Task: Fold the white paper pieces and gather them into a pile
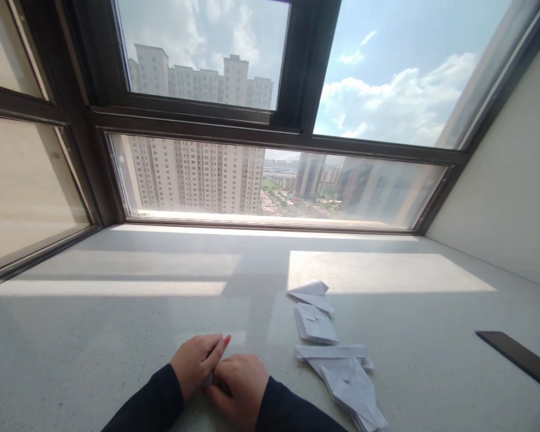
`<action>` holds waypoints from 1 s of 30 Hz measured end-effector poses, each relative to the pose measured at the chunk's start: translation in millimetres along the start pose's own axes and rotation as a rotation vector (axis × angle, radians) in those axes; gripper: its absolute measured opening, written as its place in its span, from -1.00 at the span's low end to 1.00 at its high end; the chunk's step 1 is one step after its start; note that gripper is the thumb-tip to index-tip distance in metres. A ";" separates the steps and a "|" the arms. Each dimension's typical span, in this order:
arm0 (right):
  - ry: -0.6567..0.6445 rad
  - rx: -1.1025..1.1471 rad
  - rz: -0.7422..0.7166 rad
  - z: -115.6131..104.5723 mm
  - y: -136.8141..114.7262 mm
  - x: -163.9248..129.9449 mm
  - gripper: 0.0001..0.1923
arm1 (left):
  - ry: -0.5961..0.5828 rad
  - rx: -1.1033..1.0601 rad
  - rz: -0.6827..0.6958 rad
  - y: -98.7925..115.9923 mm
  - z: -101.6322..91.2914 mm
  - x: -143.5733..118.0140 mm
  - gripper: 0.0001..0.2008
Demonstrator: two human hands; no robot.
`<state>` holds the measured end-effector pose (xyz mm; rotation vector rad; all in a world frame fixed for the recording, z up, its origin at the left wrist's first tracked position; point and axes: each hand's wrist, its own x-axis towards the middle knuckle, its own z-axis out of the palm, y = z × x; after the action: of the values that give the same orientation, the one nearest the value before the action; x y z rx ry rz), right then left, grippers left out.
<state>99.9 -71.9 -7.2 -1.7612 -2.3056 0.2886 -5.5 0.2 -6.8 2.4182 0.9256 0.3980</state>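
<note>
My left hand [200, 363] and my right hand [240, 384] rest together on the pale sill, close to the near edge of view. The left one is closed, its thumb lying along the curled fingers. Beside and against it, the right hand makes a loose fist. Nothing sticks out of either hand; the palms are hidden. To the right of my hands, folded white paper pieces lie in a column: a pointed one [311, 293] farthest away, a squarish stack [315, 324] below it, then larger overlapping folded papers [353, 384] nearest me.
The speckled white sill [130, 336] spreads out under a dark-framed window [270, 135], with patches of sunlight on it. A flat dark object [517, 360] reaches in from the right edge. A plain wall [513, 162] bounds the right side. Tall buildings show outside.
</note>
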 end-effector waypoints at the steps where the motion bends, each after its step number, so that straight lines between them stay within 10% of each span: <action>1: -0.002 0.003 0.001 -0.3 0.0 -0.1 -0.77 | -0.002 0.000 0.001 0.0 -0.2 0.0 -0.62; 30: 0.010 0.014 -0.002 -1.4 0.3 -0.4 -0.78 | -0.006 -0.048 0.029 4.1 -3.2 -2.7 -0.56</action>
<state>100.7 -72.2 -6.0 -1.7502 -2.2923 0.2935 -6.6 -3.2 -2.1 2.3901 0.8694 0.4182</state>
